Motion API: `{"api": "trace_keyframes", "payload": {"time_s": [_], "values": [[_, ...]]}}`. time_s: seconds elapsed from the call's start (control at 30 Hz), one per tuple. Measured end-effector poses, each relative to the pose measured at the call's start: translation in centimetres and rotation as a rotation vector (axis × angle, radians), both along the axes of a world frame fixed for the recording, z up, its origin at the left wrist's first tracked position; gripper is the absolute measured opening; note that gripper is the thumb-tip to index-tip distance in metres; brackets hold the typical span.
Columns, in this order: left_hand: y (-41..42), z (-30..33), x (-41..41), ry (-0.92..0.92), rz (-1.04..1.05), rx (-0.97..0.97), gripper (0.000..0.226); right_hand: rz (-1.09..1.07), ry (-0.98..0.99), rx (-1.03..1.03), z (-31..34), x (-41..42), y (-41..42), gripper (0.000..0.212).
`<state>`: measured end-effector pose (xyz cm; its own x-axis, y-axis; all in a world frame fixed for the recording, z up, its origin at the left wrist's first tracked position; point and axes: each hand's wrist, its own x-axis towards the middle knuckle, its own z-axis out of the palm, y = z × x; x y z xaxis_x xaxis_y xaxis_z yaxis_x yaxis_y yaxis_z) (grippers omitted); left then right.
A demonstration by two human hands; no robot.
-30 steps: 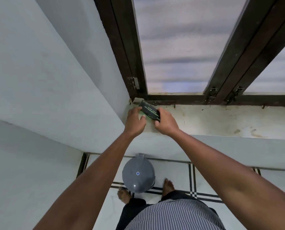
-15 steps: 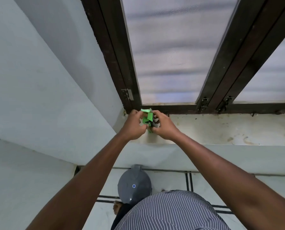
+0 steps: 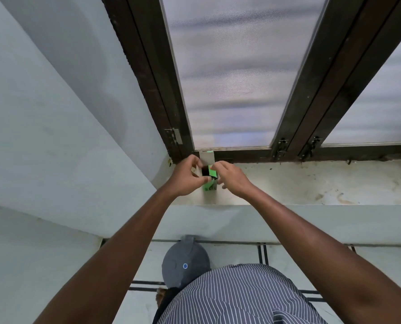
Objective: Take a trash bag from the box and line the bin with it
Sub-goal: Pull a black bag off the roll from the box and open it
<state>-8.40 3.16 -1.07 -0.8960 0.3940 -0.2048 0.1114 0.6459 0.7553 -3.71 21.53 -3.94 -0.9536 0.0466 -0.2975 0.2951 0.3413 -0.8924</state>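
Item: green box (image 3: 209, 181), upright on sill (image 3: 288, 183), flap raised, being gripped by left hand (image 3: 185, 177); right hand (image 3: 230, 177) pinching at mouth; steadying advised while 1 bag is being drawn

The box (image 3: 209, 181) on the window sill (image 3: 288, 183) is largely covered by the left hand (image 3: 185, 177) and right hand (image 3: 232, 177); its print is too small to read, and its dark opening shows no contents. Below the sill, the striped shirt (image 3: 237, 298) hides the near side of the grey bin (image 3: 183, 260). The bottom edge crops both forearms.
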Motion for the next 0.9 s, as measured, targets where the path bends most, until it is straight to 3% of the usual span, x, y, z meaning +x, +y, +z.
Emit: {"api": "trace_keyframes", "payload": {"time_s": [0.13,0.2,0.4,0.57,0.8,0.9], "values": [[-0.2,-0.5,0.2,-0.191,0.154,0.192,0.013,-0.03,0.005,0.08,0.3,0.0,-0.1,0.035],[-0.3,-0.5,0.2,-0.176,0.139,0.185,0.013,-0.028,0.038,0.152,0.2,0.1,-0.1,0.03],[-0.5,0.0,1.0,-0.046,0.057,0.147,0.028,-0.094,0.075,0.158,0.2,0.3,-0.4,0.05],[-0.1,0.3,1.3,0.063,0.091,0.14,0.017,-0.108,0.127,0.198,0.1,0.3,-0.3,0.04],[-0.1,-0.7,1.5,0.034,0.136,0.167,0.017,-0.154,0.121,0.139,-1.0,0.3,0.1,0.033],[-0.3,-1.4,1.5,0.001,0.124,0.176,0.019,-0.168,0.145,0.113,-1.4,0.5,0.2,0.021]]}}
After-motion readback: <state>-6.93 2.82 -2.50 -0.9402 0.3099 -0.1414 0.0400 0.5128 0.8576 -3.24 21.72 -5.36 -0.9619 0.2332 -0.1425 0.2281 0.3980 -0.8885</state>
